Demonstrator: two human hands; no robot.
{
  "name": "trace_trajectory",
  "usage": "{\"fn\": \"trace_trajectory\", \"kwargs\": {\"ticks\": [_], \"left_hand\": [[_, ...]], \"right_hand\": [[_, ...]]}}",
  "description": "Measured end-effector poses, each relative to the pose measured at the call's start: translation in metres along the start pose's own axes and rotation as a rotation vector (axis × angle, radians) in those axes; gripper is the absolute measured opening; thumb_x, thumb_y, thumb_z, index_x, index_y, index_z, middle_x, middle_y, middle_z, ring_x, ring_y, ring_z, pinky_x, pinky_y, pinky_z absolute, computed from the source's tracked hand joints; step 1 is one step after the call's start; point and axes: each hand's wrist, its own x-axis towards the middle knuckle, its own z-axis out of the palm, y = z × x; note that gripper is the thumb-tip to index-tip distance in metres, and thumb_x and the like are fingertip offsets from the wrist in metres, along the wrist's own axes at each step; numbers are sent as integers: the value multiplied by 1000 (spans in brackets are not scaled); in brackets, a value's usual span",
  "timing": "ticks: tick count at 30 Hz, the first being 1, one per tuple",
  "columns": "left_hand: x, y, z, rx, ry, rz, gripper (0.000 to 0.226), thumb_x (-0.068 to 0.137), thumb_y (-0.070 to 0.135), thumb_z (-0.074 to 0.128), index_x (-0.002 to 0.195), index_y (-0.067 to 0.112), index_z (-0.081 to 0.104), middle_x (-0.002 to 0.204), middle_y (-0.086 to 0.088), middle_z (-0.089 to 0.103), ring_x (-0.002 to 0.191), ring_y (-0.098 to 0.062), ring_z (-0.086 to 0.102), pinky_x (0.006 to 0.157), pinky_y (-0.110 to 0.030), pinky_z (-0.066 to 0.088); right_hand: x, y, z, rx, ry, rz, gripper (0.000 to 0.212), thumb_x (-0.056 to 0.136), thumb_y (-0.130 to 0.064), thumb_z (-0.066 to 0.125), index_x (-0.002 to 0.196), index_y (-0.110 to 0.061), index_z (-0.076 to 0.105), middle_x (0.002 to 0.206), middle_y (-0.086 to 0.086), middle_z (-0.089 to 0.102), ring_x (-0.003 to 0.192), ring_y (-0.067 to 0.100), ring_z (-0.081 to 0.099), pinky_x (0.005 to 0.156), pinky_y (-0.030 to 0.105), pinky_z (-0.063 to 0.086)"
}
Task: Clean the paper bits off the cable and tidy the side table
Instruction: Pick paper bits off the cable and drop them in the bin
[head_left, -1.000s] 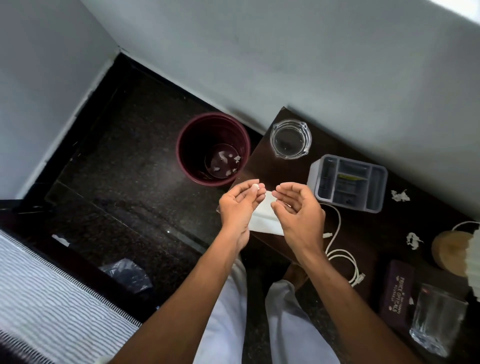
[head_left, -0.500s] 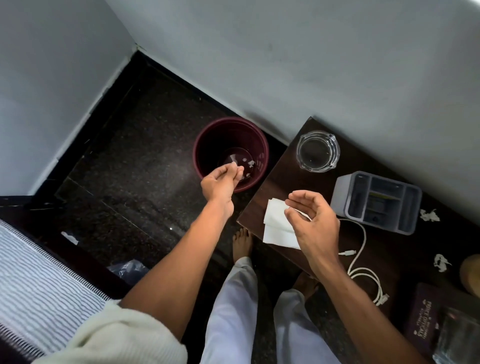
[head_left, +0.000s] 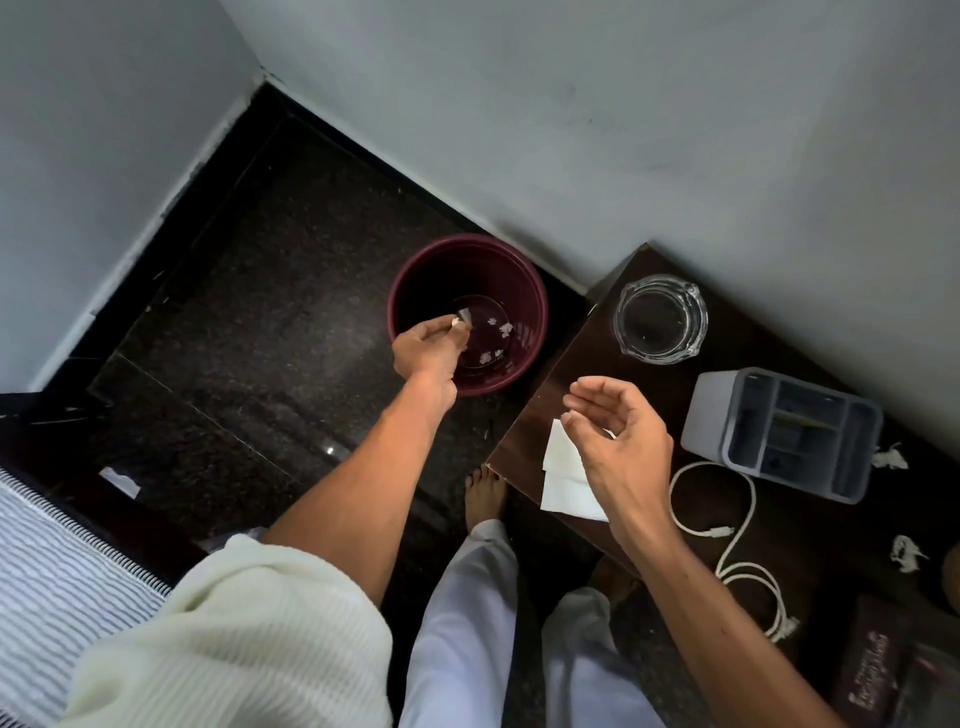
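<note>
Where walls (head_left: 519, 104) meet, bin (head_left: 537, 312) beside side table (head_left: 566, 364).

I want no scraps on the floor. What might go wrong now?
The left hand pinches a small white paper bit near the rim of the round maroon bin; released, it may drift onto the floor. The folded white napkin lies at the edge of the dark wooden side table, under the right hand, and might be brushed off.

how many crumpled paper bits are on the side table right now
2. One bit lies beside the grey organizer at its right side; the other bit lies right of the white cable. More may be hidden past the frame's right edge.
</note>
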Motion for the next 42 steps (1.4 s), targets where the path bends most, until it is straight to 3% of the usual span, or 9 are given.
{"fn": "trace_trajectory", "kwargs": {"ticks": [7, 11, 16, 23, 28, 31, 34, 38, 42], "left_hand": [[8, 0, -7, -130, -110, -105, 30, 101, 1, 57, 131, -1, 61, 117, -18, 66, 109, -31, 70, 91, -34, 60], [-8, -1, -15, -266, -227, -126, 40, 104, 30, 55, 134, 4, 58, 121, -13, 69, 109, -25, 71, 96, -37, 57], [-48, -11, -16, -346, -338, -142, 45, 103, 44, 52, 130, 10, 62, 124, -12, 72, 115, -23, 71, 98, -36, 56], [-124, -38, -3, -275, -410, -183, 42, 102, 45, 54, 120, 10, 69, 114, -10, 78, 106, -18, 75, 88, -31, 58], [-178, -76, 14, -163, -439, -240, 41, 100, 45, 55, 114, 10, 71, 105, -7, 80, 96, -16, 77, 81, -30, 59], [-207, -101, 29, -101, -446, -266, 37, 103, 42, 52, 108, 10, 72, 96, -6, 79, 85, -13, 77, 80, -30, 58], [-228, -121, 41, -43, -468, -287, 34, 104, 38, 52, 106, 10, 71, 92, -6, 78, 76, -11, 74, 76, -28, 59], [-248, -140, 53, 27, -501, -286, 31, 102, 37, 55, 105, 10, 72, 90, -5, 80, 74, -10, 74, 67, -24, 60], [-263, -149, 65, 87, -527, -279, 30, 102, 36, 56, 106, 10, 71, 89, -4, 79, 74, -10, 74, 71, -25, 58]], "right_hand": [[9, 0, 11, 35, -18, 16, 33, 85, 6, 72, 110, -15, 68, 104, -5, 74, 96, 2, 72, 80, 11, 54], [9, 0, 15, 67, -17, 26, 36, 86, 8, 70, 115, -14, 66, 108, -3, 73, 101, 4, 71, 86, 17, 57], [5, 1, 11, 78, 19, 41, 38, 85, 8, 69, 116, -14, 66, 110, -4, 73, 102, 4, 71, 88, 19, 57], [-18, 12, -27, 3, 120, 25, 35, 82, 8, 67, 107, -16, 69, 101, -5, 73, 93, 3, 71, 77, 12, 54], [-43, 40, -88, -94, 279, 66, 21, 84, 3, 68, 97, -14, 73, 88, -9, 74, 81, -3, 69, 71, 6, 50], [-51, 56, -133, -198, 422, 132, 18, 84, -2, 69, 93, -17, 74, 85, -11, 74, 79, 0, 69, 75, 18, 55], [-47, 69, -177, -220, 530, 175, 18, 85, -2, 67, 94, -17, 73, 83, -10, 72, 82, 11, 71, 76, 15, 51], [-26, 83, -224, -262, 578, 187, 21, 90, -1, 63, 108, -9, 70, 97, 1, 72, 90, 16, 68, 78, 14, 45], [3, 94, -248, -330, 615, 133, 27, 90, 3, 62, 116, 0, 66, 112, 15, 71, 97, 24, 69, 76, 11, 39]]}}
